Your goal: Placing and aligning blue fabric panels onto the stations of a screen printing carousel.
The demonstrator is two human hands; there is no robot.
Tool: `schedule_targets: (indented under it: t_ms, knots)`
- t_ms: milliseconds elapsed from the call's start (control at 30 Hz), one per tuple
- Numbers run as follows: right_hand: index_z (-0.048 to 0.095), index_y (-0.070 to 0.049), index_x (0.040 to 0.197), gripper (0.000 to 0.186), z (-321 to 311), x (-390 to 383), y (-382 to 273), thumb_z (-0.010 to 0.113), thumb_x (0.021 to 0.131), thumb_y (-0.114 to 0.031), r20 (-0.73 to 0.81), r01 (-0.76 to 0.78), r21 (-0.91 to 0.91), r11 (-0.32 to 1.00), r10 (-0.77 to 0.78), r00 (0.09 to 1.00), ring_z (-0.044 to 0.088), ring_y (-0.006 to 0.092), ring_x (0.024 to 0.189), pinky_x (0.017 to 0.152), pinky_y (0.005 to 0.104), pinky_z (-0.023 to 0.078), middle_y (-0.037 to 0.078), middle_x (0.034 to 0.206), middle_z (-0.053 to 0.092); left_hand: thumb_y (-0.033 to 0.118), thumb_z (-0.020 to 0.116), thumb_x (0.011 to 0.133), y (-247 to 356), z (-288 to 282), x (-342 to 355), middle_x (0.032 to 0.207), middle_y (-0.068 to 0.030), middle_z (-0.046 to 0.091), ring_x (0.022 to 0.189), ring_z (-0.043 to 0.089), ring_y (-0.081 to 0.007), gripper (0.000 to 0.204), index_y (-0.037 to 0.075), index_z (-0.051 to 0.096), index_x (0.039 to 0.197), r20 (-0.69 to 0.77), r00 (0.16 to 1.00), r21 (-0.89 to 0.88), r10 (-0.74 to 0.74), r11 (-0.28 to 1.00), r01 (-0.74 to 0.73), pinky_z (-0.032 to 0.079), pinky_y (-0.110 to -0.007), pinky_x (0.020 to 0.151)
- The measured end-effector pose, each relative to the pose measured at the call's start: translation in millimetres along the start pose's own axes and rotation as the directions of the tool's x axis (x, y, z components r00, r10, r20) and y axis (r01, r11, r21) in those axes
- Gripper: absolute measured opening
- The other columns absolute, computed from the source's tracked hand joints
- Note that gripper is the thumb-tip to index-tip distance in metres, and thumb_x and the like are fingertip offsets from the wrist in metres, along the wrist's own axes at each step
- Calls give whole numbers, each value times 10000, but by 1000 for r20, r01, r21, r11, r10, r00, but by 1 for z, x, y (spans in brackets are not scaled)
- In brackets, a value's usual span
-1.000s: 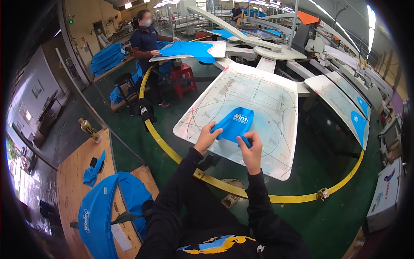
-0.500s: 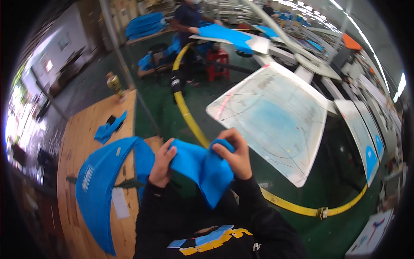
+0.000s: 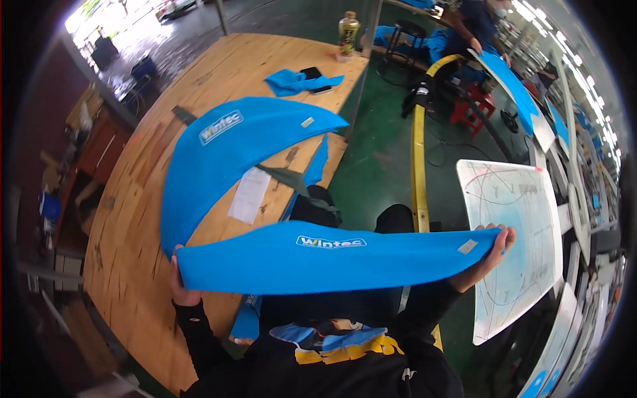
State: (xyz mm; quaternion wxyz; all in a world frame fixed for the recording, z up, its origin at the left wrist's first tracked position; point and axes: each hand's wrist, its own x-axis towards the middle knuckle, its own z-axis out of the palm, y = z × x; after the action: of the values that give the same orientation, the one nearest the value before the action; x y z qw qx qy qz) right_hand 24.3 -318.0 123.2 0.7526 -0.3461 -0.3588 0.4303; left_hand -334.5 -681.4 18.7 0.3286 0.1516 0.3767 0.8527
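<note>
A blue fabric panel (image 3: 318, 265) with a white printed logo and a small pale label is stretched out sideways in front of me. My left hand (image 3: 182, 282) grips its left end, and my right hand (image 3: 501, 247) has hold of the narrower right end; the cloth hides part of the fingers. Beyond it, a stack of similar curved blue panels (image 3: 199, 166) lies on the wooden table (image 3: 133, 205). Next to the stack's inner curve sits a white paper sheet (image 3: 249, 194), with a dark green strap (image 3: 285, 178) beside it.
Blue fabric scraps (image 3: 288, 83) lie near a dark phone-like object, and a bottle (image 3: 348, 36) stands at the table's far corner. To the right is a white printing board (image 3: 514, 265). A yellow floor cable cover (image 3: 419, 159) runs past. A co-worker (image 3: 474, 26) handles blue cloth at the far right.
The blue panel, bunched between both hands before, is now spread out, with my hands far apart at its ends. The view has swung left toward the table.
</note>
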Motion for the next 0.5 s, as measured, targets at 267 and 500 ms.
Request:
schedule_targets:
  t_ms: [267, 500]
  knots:
    - [605, -74, 1061, 173, 169, 31, 91, 605, 908, -153, 573, 373, -8, 928, -301, 762, 548, 90, 860, 721, 239, 442, 26, 996, 589, 295, 528, 974, 54, -2, 76, 1081, -90, 595, 1018, 549, -221, 264, 75, 574, 1111, 81, 996, -192, -48, 979, 63, 435, -422, 960]
    - [616, -76, 1027, 175, 299, 38, 110, 655, 899, -189, 665, -71, 249, 966, -117, 737, 554, 60, 831, 687, 221, 422, -7, 986, 615, 281, 501, 987, 148, -1, 137, 1125, -133, 570, 1106, 527, -244, 306, -1, 540, 1099, -50, 882, 62, 469, 883, -466, 367, -413, 1062]
